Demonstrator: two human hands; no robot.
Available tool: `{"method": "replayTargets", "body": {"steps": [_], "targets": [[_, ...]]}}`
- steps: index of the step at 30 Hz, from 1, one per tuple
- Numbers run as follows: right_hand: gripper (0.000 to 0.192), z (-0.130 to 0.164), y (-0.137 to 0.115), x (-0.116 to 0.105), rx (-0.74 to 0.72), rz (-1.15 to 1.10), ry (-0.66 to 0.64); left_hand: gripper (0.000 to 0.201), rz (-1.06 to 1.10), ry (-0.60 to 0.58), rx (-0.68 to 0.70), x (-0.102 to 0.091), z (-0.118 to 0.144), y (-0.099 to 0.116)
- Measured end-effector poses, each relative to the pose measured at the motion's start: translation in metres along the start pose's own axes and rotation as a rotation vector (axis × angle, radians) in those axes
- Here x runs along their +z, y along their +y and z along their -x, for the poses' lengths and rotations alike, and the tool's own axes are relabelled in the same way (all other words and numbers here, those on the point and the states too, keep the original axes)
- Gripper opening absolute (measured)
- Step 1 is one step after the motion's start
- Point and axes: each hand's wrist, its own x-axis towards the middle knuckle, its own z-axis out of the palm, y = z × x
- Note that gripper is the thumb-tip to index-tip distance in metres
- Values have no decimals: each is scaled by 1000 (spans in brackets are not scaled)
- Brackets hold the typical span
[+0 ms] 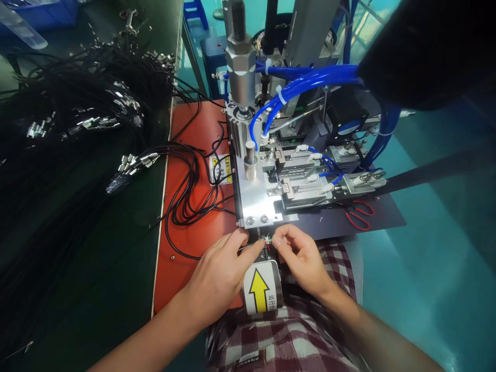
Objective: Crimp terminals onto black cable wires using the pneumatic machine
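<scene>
Head view shows your two hands meeting at the near edge of the machine's aluminium plate (251, 199). Your left hand (220, 274) pinches a thin black cable (248, 248) between thumb and forefinger, fingers narrowed tight around it. Your right hand (300, 256) pinches the small metal connector (268, 239) at that cable's end, fingertips closed on it, with a speck of red wire just beside it. The connector sits right at the plate's near edge, just below the two screws, and above the label with the yellow arrow (260, 289).

To your left, the orange mat (186, 243) carries loops of black cable (189, 191) that run up to the machine's left side. Farther left, on the dark green bench (77, 268), lies a big tangle of black cables with metal ends (89, 113); they crowd the far-left area, while the near-left bench is open.

To your right, red-handled scissors (360, 214) lie on the dark base plate (349, 222), well apart from your right hand. Beyond that plate's right edge the teal floor opens out. Blue air hoses (306, 80) arch over the far side of the machine.
</scene>
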Motion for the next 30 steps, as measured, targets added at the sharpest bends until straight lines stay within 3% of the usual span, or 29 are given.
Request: {"method": "replayTargets", "body": {"steps": [5, 12, 17, 25, 30], "targets": [[13, 0, -2, 2, -14, -7, 22, 35, -1, -2, -5, 0, 0, 1], [18, -2, -13, 2, 258, -228, -46, 33, 7, -18, -16, 0, 0, 2], [15, -1, -16, 4, 230, -140, 36, 31, 22, -43, -31, 1, 1, 1], [18, -3, -8, 6, 357, -432, -39, 31, 18, -53, -43, 1, 0, 2], [21, 1, -9, 8, 288, -321, 7, 32, 23, -45, -53, 1, -1, 2]]}}
